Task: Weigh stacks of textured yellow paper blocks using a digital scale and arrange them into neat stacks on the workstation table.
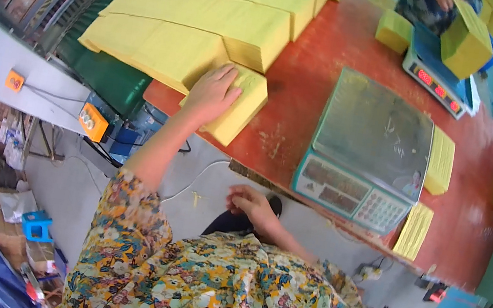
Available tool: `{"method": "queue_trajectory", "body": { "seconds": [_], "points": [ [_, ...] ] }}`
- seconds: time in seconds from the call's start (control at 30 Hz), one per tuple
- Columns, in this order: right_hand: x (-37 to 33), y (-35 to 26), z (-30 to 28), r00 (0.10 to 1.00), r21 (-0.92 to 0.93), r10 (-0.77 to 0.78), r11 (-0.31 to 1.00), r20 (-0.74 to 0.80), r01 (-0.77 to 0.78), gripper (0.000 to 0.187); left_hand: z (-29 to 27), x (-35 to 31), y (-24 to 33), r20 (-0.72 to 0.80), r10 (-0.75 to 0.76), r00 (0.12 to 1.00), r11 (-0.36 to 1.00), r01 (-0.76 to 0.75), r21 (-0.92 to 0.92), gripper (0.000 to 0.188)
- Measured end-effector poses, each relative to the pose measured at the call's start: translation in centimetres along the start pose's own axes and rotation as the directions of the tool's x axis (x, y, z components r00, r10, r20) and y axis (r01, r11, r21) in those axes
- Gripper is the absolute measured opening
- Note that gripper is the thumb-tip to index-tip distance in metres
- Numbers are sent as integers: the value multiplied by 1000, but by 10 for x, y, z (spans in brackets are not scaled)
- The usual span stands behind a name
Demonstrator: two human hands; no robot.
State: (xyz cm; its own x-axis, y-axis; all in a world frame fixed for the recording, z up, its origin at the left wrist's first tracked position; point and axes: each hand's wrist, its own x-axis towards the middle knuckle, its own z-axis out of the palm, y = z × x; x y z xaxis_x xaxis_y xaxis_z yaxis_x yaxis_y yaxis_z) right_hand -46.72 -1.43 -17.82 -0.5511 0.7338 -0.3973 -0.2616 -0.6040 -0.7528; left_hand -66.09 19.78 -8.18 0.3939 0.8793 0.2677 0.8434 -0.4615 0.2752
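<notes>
One yellow block point(239, 113) beneath the left fingers point(225, 74)

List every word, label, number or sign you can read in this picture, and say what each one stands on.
I can't copy out text, but markings show here:
Far scale: three red lit readouts, blurred.
Near scale: labels on panel and keypad, too small to read.
Its plate: faint pale marks, unclear.
Orange control box: any button markings too small to read.
Yellow stack under the left hand: no lettering that I can see.
</notes>
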Motion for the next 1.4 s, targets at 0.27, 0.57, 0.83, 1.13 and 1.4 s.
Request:
{"method": "queue_trajectory", "body": {
  "seconds": [0.27,0.57,0.83,1.13,1.4],
  "points": [
    [37,11,18,976,498,-173,840,-130,215,51,-44,-86,68,94,183,979,981,-188,46,57],
    [-13,-54,62,560,-247,-780,621,-279,743,42,-37,-113,13,395,-164,904,-200,362,-910,49],
    [-94,-186,12,16,-920,-981,188,-195,343,37,10,16,150,382,61,922,-453,367,-813,40],
    [-133,-270,-92,112,-960,-974,167,-196,-226,34,79,94,287,386,272,882,-828,419,-373,38],
    [-116,-268,-98,271,-956,-955,37,-119,-289,39,25,11,227,723,241,648,-607,682,-408,59]
  ]
}}
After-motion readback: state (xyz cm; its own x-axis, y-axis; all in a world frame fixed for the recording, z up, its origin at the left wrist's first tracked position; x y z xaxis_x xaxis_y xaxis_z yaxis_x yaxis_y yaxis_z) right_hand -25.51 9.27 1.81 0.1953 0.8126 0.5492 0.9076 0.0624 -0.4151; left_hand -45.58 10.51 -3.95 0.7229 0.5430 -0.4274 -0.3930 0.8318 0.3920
